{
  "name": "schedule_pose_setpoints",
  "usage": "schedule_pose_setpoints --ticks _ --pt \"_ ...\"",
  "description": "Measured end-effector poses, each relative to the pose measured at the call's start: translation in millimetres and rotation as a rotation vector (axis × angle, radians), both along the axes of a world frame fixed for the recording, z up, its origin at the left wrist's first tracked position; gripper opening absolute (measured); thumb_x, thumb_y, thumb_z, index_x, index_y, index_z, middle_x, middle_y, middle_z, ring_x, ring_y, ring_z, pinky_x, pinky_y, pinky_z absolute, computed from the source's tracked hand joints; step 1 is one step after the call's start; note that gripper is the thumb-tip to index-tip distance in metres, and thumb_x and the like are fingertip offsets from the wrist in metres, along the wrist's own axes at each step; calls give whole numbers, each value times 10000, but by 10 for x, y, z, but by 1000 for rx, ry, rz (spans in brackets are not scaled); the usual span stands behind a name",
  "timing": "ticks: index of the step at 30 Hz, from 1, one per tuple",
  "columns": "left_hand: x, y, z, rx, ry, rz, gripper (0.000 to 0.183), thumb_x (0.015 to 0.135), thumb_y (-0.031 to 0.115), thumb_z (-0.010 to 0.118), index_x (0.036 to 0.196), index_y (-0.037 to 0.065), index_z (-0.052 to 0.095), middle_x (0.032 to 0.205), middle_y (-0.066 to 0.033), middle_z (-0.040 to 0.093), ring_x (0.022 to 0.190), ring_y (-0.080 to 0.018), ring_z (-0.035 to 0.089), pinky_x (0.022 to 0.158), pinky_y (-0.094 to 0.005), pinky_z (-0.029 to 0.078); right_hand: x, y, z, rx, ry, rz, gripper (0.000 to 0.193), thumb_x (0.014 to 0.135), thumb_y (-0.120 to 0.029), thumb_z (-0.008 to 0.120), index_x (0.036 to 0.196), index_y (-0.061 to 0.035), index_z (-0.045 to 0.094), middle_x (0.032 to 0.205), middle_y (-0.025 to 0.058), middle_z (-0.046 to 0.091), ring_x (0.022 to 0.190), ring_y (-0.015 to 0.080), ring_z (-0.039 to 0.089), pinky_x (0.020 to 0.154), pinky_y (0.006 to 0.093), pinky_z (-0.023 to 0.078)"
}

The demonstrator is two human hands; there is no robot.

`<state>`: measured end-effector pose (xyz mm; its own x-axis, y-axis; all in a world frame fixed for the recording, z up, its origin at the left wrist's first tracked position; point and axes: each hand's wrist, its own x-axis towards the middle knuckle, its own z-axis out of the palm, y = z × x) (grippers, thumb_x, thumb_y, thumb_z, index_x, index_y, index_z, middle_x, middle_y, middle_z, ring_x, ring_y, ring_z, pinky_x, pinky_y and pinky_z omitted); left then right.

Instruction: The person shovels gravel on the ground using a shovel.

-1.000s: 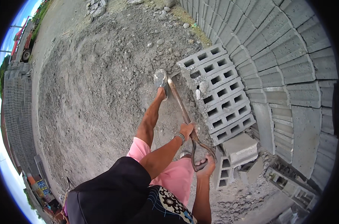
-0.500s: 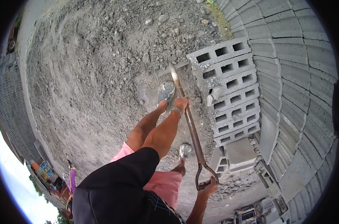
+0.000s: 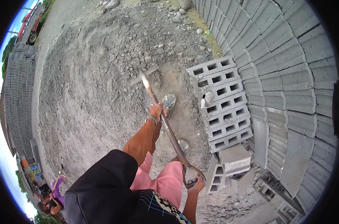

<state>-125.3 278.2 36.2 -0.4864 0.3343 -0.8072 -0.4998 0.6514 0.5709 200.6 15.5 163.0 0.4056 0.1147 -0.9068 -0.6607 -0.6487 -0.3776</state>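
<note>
A long-handled shovel (image 3: 171,135) slants across the ground before me. My left hand (image 3: 155,111), with a band on its wrist, is wrapped round the shaft about halfway along. Down at the near end, my right hand (image 3: 196,184) grips the D-shaped handle. The flat blade (image 3: 151,71) lies against a mound of grey gravel and sand (image 3: 134,56), with loose stones heaped at its front edge. How deep the blade sits in the gravel I cannot tell. My shoes stand on the ground just right of the shaft.
Stacked hollow concrete blocks (image 3: 223,104) rise close on my right, with loose stones on their edge. Behind them stands a wall of stacked grey slabs (image 3: 285,74). More blocks (image 3: 20,97) line the far left. Another person (image 3: 54,203) holds a long tool at lower left.
The shovel has swung leftward, away from the concrete blocks, and its blade now meets the gravel mound further left. Both hands keep their grip. My view has shifted too.
</note>
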Motion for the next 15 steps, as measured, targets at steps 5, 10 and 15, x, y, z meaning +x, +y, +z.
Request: schedule_pose_setpoints --ticks 5,10,15 --pt "554 -608 716 90 -155 162 100 885 120 558 872 45 493 688 -83 535 538 -221 566 459 -396 522 908 -292 348 195 -101 125 94 800 -105 617 847 -40 568 526 28 437 353 161 418 311 286 335" --pt "940 -1519 969 180 -336 333 124 883 127 566 929 33 499 695 -89 539 547 -231 571 483 -426 540 1619 -616 1071 360 -269 405 124 815 -147 598 873 -38 591 534 16 419 382 151 405 337 295 369" --pt "1021 -2652 1024 225 -564 597 127 882 145 577 913 51 498 677 -76 526 551 -226 561 500 -436 530 1595 -906 1749 428 -542 611 155 783 -98 634 891 4 591 517 25 443 368 159 436 328 300 372"
